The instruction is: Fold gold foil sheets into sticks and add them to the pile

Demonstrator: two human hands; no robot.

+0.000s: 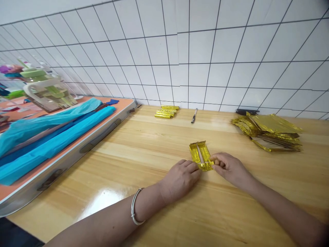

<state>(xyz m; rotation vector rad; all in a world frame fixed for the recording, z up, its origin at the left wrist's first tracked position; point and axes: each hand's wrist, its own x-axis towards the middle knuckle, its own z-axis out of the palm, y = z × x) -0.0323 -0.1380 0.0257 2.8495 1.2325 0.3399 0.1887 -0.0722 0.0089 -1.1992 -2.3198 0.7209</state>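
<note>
"Bangle (136, 207) at the lower middle of the frame: whose arm is that?"

"It circles the left wrist. Beyond it the left hand (181, 178) lies low over the wooden table (154, 144), knuckles up and fingers bent, at the near left corner of a gold foil piece (204, 152). Its fingertips are hidden, so I can't tell whether it grips."

"And the right hand (230, 168)?"

"Closed in a pinch, thumb and fingers on the foil's near right corner."

"Where is the foil, and what shape is it?"

"Just right of and below the middle of the frame, flat on the table. Two long panels run away from the hands with a narrow gap between them, and a band crosses the near end."

"What's off to the left?"

"An orange-topped board (125, 103) with a grey side. Bright blue rolled material (59, 137) lies along it, with crumpled teal material (51, 115) beside that."

"Farther back?"

"At the right of the frame, a loose, uneven stack of gold sheets (276, 125). Above the foil, a pen (194, 116), and left of that a small group of gold strips (162, 116), side by side near the wall."

"Anything behind the stack?"

"A dark object (248, 112), partly hidden, against the white tiled wall (200, 51). In the upper left, a clear container (55, 91) with green parts stands on the orange top."
</note>
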